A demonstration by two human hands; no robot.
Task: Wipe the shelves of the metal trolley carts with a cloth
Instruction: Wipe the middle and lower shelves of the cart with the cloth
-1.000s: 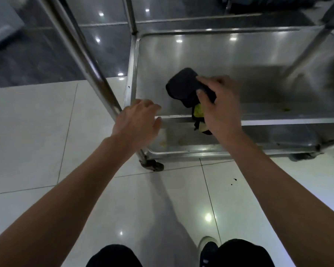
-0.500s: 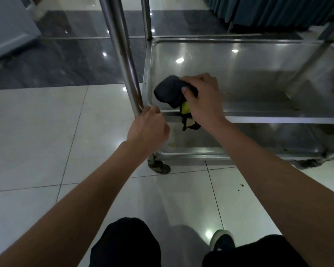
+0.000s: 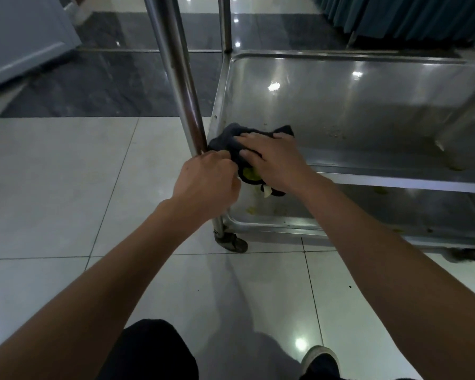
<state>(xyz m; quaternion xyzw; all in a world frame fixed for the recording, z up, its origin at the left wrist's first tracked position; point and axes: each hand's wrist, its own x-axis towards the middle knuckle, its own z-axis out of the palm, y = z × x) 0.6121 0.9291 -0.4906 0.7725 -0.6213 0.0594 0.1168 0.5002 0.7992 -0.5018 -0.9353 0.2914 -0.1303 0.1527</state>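
dark cloth (image 3: 232,141) now lies bunched in the near left corner of the trolley's middle shelf (image 3: 368,111), further left than half a second ago, and our right hand (image 3: 274,163) presses on it with fingers spread flat, a yellow-green patch showing under the palm. our left hand (image 3: 206,182) has closed round the near left upright post (image 3: 176,78), where a second ago it only reached toward it. crumbs dot the shelf right of the cloth, and the lower shelf (image 3: 285,212) shows yellowish stains.
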